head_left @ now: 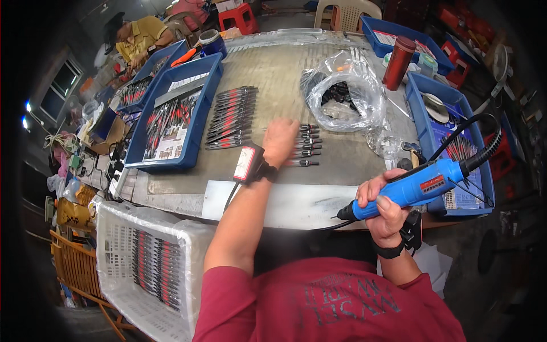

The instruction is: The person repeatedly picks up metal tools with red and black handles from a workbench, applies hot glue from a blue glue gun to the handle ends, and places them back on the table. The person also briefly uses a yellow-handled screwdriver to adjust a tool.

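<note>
Apparently at the step of handling slim tools from the short row (307,153) on the worktable (176,192), reaching with the left hand (281,141) curled down over the row's left ends; whether pinching one or merely touching, cannot tell. Gripping the blue power screwdriver (419,189) in the right hand (383,208), closed around the front of the barrel. Calling next, probably, for a sure pinch by the left hand and a steady right one. Pointing left from the right hand and slightly toward the body at the driver's nose, with the long axis slanting up rightward to the cord. Lying side by side beneath and right of the left hand in the short row, long axes left to right, dark ends toward the right
</note>
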{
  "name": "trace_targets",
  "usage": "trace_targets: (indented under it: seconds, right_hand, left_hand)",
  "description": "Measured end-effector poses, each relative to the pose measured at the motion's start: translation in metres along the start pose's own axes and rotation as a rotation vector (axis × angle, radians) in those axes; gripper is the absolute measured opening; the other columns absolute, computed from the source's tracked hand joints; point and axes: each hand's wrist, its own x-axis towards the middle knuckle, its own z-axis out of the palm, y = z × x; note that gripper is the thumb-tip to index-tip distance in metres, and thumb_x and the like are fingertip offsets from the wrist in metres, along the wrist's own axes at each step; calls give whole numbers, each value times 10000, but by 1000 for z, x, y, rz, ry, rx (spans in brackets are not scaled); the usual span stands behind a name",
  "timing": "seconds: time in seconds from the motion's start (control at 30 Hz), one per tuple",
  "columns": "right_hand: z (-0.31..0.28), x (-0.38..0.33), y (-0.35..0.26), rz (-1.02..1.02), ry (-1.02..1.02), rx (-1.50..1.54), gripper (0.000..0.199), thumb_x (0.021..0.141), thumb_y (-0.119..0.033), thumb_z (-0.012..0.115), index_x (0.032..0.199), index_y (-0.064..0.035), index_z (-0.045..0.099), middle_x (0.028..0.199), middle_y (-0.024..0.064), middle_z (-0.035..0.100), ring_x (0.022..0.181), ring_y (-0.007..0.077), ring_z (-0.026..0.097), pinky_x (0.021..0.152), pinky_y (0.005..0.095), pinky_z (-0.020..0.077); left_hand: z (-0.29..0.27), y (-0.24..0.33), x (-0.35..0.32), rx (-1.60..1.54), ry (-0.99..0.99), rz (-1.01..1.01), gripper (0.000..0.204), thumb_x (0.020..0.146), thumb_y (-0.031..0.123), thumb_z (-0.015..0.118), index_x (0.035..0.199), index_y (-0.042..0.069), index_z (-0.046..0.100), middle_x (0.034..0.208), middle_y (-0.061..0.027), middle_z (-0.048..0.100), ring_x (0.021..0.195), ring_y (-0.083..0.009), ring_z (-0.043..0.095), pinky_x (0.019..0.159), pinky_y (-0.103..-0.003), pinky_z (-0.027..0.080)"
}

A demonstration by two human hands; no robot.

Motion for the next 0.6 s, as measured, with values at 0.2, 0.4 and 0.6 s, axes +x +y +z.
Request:
trace_targets:
  seconds: [0.2, 0.4, 0.6]
  right_hand:
    - [-4, 1, 2, 17, -16, -22, 450, 715, -13, 568, 1130, -80, 409, 764, 96, 512, 622, 222, 526, 593, 340, 433]
    - [-5, 3, 5, 22, -54, -2, 480, 707, -48, 574, 1156, -86, 407, 781, 94, 513, 620, 225, 510, 591, 336, 427]
    - [-4, 3, 7, 19, -41, -5, 473, 700, -53, 573, 1145, -79, 416, 762, 94, 512, 607, 217, 502, 579, 330, 427]
  left_hand:
    - [-3, 5, 0, -60, -19, -43, 175, 708, 33, 545, 881, 57, 562, 888, -119, 567, 868, -317, 534, 742, -417, 435]
    - [-23, -3, -20, -42, 234, -168, 114, 709, 25, 541, 817, 54, 521, 822, -128, 536, 814, -329, 511, 692, -425, 430]
    - [-43, -43, -66, 138, 212, -488, 71, 807, 108, 548, 872, 79, 545, 870, -99, 566, 844, -313, 518, 687, -438, 432]
